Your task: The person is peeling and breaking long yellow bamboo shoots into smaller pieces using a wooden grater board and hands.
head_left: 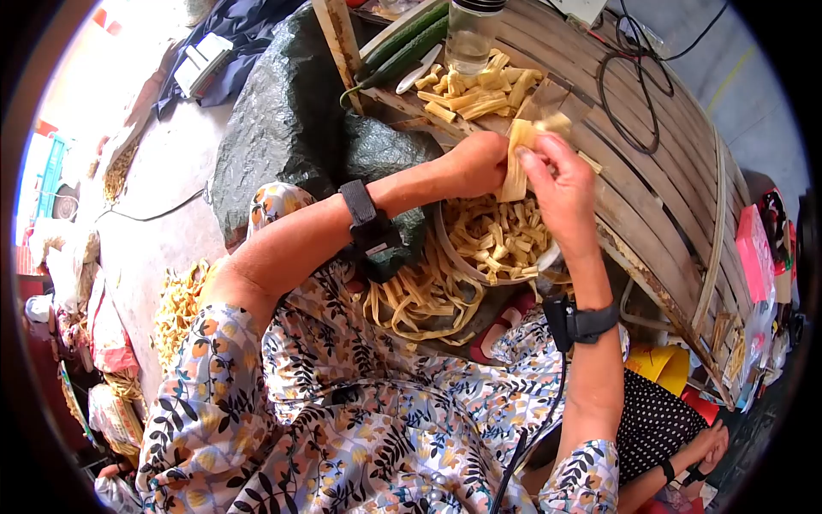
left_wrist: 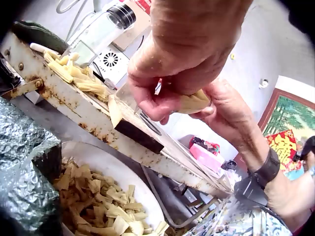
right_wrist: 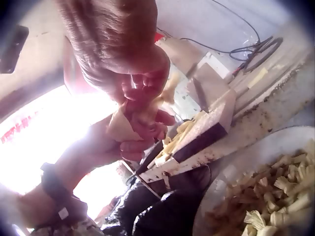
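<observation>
A pale yellow, flat strip is held between both hands above the edge of the slatted wooden table. My left hand grips it from the left with curled fingers. From the other side, the thumb and fingers of my right hand pinch it. In the left wrist view, part of the strip shows between the two hands. Below them stands a white bowl full of short, folded yellow pieces. More yellow pieces lie piled on the table beside a glass jar.
A small wooden block sits at the rusty table edge. Long loose strips lie below the bowl. Dark green plastic is bunched at the left. Cucumbers and a black cable lie on the table. Another person's hand shows lower right.
</observation>
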Demonstrator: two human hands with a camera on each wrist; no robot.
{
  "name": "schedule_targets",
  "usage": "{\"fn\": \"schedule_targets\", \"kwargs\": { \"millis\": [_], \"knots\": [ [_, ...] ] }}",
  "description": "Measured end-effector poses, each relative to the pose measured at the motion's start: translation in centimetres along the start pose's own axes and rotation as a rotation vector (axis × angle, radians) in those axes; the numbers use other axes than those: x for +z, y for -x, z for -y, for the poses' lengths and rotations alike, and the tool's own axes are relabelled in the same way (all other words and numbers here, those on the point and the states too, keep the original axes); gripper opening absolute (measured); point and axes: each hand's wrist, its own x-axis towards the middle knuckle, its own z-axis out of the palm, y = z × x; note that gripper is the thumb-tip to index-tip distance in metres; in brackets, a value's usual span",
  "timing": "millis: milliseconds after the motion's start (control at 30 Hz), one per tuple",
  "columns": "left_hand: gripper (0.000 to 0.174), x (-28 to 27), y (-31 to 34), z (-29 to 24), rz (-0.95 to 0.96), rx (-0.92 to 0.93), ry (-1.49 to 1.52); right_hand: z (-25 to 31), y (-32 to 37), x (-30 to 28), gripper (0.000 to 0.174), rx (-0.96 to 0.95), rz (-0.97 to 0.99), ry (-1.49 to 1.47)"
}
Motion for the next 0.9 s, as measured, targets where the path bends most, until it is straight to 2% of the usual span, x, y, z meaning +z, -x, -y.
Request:
{"fn": "schedule_targets", "kwargs": {
  "millis": [100, 133, 233, 267, 333, 433, 467, 567, 700, 800, 900],
  "knots": [
    [0.018, -0.3, 0.5, -0.1, 0.072, 0.209, -0.128, -1.3, 0.4, -0.2, 0.014, 0.214, 0.057, 0.194],
    [0.012, -1.0, 0.8, -1.4, 0.134, 0.128, -0.191, -2.0, 0.5, -0.2, 0.017, 0.247, 0.033, 0.168],
    [0.016, 0.0, 1.0, -1.2, 0.034, 0.157, -0.281, -1.5, 0.4, -0.6, 0.016, 0.455, 0.033, 0.017],
    [0.02, 0.2, 1.0, -1.2, -0.005, 0.137, -0.287, -2.0, 0.5, -0.7, 0.017, 0.44, 0.024, 0.049],
    [0.029, -0.4, 1.1, -2.9, -0.077, 0.097, -0.303, -2.8, 0.7, -1.1, 0.017, 0.502, 0.075, -0.074],
    [0.041, -1.1, 0.5, -3.0, -0.226, 0.394, -0.332, -2.4, 0.8, -1.2, 0.017, 0.611, 0.11, -0.213],
    [0.04, -1.2, 0.2, -2.3, -0.217, 0.482, -0.427, -1.9, 0.8, -1.1, 0.017, 0.651, 0.104, -0.256],
    [0.039, -1.9, 0.4, -1.6, -0.004, 0.314, -0.3, -2.0, 1.3, -1.4, 0.02, 0.67, 0.171, -0.348],
    [0.026, -2.1, 0.8, -1.5, -0.018, 0.173, -0.125, -2.7, 1.7, -1.2, 0.028, 0.527, 0.185, -0.245],
    [0.015, -2.3, 0.5, -2.0, 0.002, -0.058, 0.037, -2.0, 1.7, -0.9, 0.034, 0.499, 0.156, -0.222],
    [0.016, -2.9, 0.1, -1.3, 0.082, -0.248, 0.241, -2.2, 1.9, -0.4, 0.033, 0.482, 0.108, -0.353]
  ]
}}
